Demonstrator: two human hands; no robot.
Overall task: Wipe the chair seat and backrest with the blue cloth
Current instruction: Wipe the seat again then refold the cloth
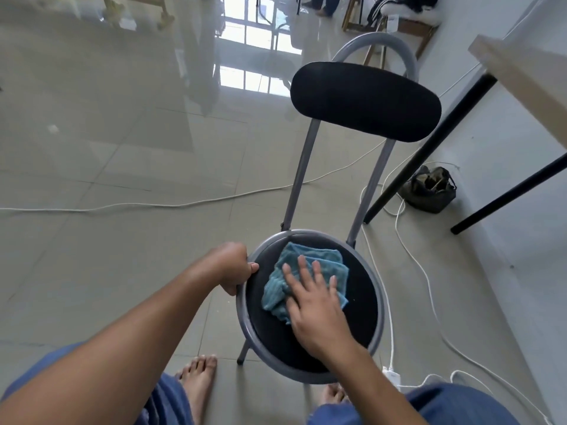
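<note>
A right hand [316, 305] lies flat, fingers spread, pressing a crumpled blue cloth [302, 279] onto the round black chair seat [359, 302]. The left hand [234, 265] grips the seat's grey rim at nine o'clock. The backrest [365, 101] rises at twelve. White cables [411, 256] trail at three o'clock beside black table legs [429, 148] and a dark bag [429, 191].

No legible text or labels anywhere.
</note>
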